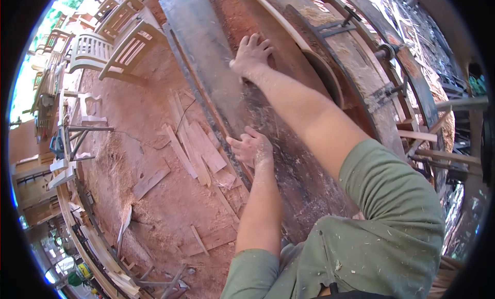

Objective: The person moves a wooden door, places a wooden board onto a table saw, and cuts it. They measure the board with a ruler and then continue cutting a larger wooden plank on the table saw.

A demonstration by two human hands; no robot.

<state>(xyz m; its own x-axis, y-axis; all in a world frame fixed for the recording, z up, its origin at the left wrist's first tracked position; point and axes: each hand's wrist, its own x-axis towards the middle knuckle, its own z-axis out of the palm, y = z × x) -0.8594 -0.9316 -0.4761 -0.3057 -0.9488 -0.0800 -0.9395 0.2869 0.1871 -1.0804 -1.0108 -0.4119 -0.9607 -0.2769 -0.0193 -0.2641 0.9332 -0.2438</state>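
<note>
Right hand [251, 54] far out on the long board [289, 165], palm down, fingers spread and pressed flat on the wood, closed on nothing. Left hand [251, 147] nearer the body at the board's left edge, fingers curled over that edge with the thumb on top, a loose clasp on the rim rather than a pinch. The board runs away from the person up the middle of the view, brown and caked with sawdust. It lies alongside a grey bench top [198, 46], and where one ends and the other begins cannot be told for certain under the dust. A thin reddish strip [206, 100] follows the left edge between the two hands. Right of the outstretched arm are a pale curved rail [281, 20] and a dark rounded hollow [326, 80], close to the right forearm but not touching it. Beyond those, a rusty metal frame [384, 95] with rods and brackets, and stacked timber further right. Both arms are bare below green sleeves [392, 206] flecked with chips. The right arm crosses over the board and hides part of it. To the left, on the red dirt ground [154, 211], a loose fan of flat offcuts [193, 144] lies just beside the bench, near the left hand but below it. A single slat [149, 180] lies further out, with more scraps toward the bottom. White slatted chairs [116, 46] stand well apart at the upper left. A trestle with a blue tool [56, 144] stands at the far left.
</note>
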